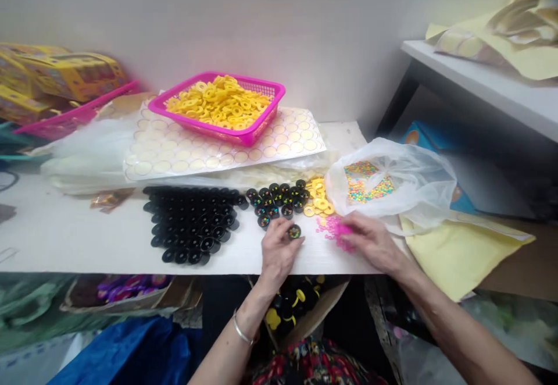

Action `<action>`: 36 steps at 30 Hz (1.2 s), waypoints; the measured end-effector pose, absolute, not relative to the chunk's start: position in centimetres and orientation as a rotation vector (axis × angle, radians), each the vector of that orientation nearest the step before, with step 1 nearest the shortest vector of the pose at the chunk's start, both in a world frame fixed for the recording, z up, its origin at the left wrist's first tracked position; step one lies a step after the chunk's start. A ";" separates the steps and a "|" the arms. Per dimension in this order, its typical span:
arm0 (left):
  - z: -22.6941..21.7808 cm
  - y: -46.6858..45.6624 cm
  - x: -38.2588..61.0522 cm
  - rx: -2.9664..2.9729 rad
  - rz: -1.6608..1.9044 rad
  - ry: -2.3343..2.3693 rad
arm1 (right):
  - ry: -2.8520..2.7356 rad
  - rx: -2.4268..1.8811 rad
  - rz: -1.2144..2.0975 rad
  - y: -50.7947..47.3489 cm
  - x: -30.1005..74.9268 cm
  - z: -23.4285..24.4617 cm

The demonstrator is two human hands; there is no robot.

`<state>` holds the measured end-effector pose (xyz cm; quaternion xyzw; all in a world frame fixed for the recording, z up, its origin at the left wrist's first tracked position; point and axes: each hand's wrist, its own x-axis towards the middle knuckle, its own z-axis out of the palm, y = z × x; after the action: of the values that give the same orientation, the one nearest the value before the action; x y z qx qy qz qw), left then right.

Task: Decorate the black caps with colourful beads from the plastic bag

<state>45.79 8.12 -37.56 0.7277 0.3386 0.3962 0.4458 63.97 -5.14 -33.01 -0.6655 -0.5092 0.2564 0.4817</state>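
My left hand (278, 249) pinches a small black cap (294, 232) with coloured beads inside, held just above the white table (70, 234). My right hand (370, 239) rests on a small heap of pink beads (331, 227), its fingers curled over them. Right behind the hands stand several filled black caps (279, 198) and a little pile of yellow rings (319, 198). To the left lies a dense block of empty black caps (192, 222). A clear plastic bag (410, 187) with mixed coloured beads (366, 182) sits just beyond my right hand.
A pink basket (261, 132) full of yellow rings stands at the back on a sheet of round stickers (174, 152). Yellow boxes (65, 77) sit far left. Yellow paper (457, 251) lies at the right. Under the table edge a cardboard box (296, 306) holds black and yellow parts.
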 end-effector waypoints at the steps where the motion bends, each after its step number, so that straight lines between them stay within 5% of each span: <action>1: -38.2 8.2 44.7 1.828 0.982 0.908 | -1.259 -1.588 0.737 -4.9 62.3 -33.7; 5: -40.1 8.9 43.2 1.959 0.986 1.107 | -1.322 -1.542 0.976 -2.1 57.3 -35.6; 13: -39.8 9.8 41.4 2.149 1.149 1.175 | -1.556 -1.469 0.968 1.9 55.1 -35.7; 21: -40.8 13.2 41.8 1.856 0.894 1.234 | -1.597 -1.496 0.853 3.5 55.6 -36.4; 29: -39.5 13.5 40.2 2.214 0.929 1.282 | -1.392 -1.348 1.080 1.8 57.1 -36.0; 32: -37.8 14.3 38.7 2.539 0.923 1.596 | -1.424 -1.381 0.882 0.7 60.3 -34.2; 36: -36.3 15.4 38.4 2.677 0.706 1.800 | -1.427 -1.870 0.228 0.6 68.8 -32.7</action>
<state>38.43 15.40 -36.29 0.8080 0.5434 0.2132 -0.0800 68.80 0.56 -32.74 -0.7321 -0.5587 0.0892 0.3793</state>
